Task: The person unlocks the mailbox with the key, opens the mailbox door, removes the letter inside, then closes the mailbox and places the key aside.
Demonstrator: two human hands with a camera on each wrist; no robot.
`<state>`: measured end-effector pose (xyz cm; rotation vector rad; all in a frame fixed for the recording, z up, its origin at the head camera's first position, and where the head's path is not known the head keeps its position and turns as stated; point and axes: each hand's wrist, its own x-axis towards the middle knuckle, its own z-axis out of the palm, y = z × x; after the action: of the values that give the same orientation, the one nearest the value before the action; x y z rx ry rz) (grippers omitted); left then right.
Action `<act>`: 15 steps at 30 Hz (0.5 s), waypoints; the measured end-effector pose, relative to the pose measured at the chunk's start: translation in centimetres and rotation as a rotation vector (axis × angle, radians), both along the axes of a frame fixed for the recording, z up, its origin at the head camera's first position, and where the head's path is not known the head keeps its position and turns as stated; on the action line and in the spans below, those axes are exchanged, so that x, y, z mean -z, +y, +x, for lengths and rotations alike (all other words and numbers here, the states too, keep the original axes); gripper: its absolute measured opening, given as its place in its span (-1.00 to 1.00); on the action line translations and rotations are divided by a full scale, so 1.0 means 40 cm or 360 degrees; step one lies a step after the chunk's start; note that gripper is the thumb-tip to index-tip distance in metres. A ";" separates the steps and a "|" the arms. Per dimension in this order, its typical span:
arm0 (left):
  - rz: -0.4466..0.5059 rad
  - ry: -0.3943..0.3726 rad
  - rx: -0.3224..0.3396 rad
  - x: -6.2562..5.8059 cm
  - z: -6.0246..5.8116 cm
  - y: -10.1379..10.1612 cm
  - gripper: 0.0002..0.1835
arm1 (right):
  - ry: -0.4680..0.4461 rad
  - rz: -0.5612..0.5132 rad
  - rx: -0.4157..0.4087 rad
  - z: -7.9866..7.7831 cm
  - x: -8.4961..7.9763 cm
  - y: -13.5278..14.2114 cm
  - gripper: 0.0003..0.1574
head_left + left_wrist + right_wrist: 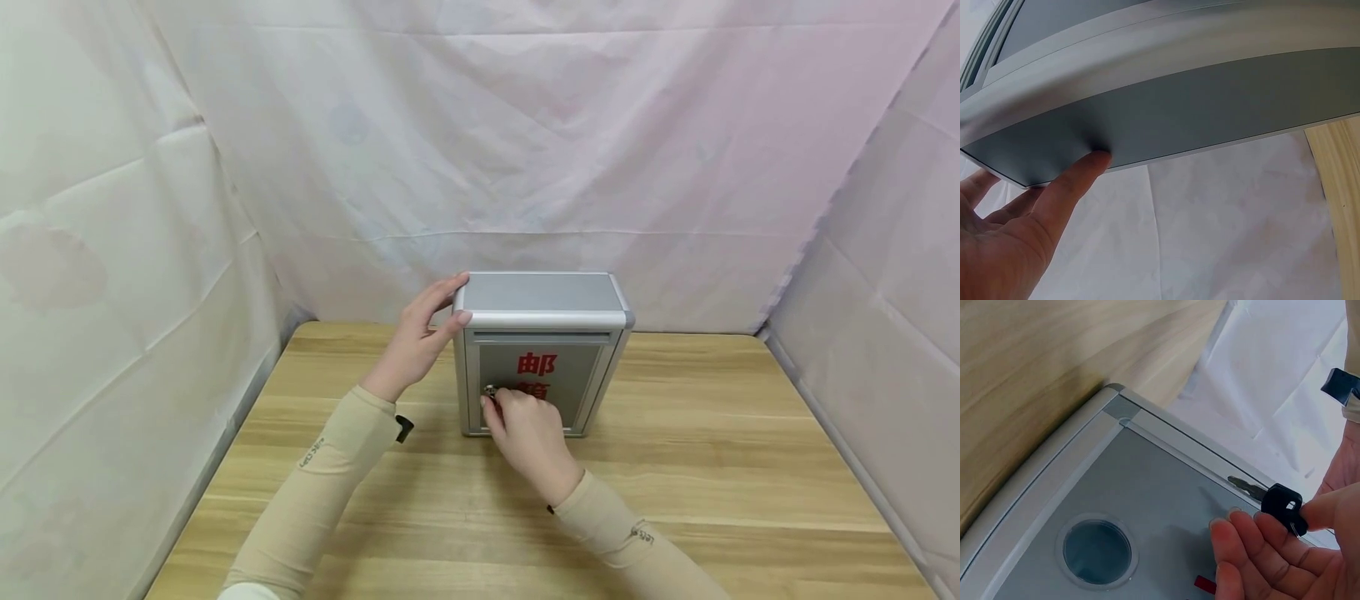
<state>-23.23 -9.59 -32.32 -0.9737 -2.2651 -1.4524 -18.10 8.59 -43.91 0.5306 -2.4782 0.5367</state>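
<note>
A grey metal mailbox [546, 292] with silver trim and red characters stands upright on the wooden table. My left hand [420, 337] rests against its upper left side, thumb near the front top corner and fingers at the back one. One straight finger touches the grey side panel [1210, 112] in the left wrist view. At the front door, my right hand [531, 429] is beside a small round metal lock [491, 389]. Between its thumb and fingers it pinches a black-headed key [1280, 503] with a metal blade. Whether any key sits in the lock I cannot tell.
Below the lettering, a round window [1096, 552] is set in the mailbox door. A mail slot [540, 337] runs across the front near the top. Pale cloth [525, 142] hangs behind the wooden table [712, 467] and along both sides.
</note>
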 end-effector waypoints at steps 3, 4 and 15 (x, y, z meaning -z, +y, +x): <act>-0.0003 -0.0002 -0.0001 0.000 0.000 0.001 -0.47 | 0.0006 0.0000 0.0005 0.000 0.000 0.001 -0.53; -0.0004 -0.0005 -0.0002 -0.001 0.000 0.001 -0.47 | 0.0006 0.0001 0.0001 0.001 0.000 0.002 -0.53; 0.0011 -0.0023 0.0006 0.001 -0.003 -0.002 -0.47 | -0.0018 0.0055 -0.0053 0.023 0.000 0.010 -0.55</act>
<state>-23.35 -9.66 -32.37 -0.9689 -2.2680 -1.4724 -17.19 8.97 -43.90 0.5851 -2.4972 0.5119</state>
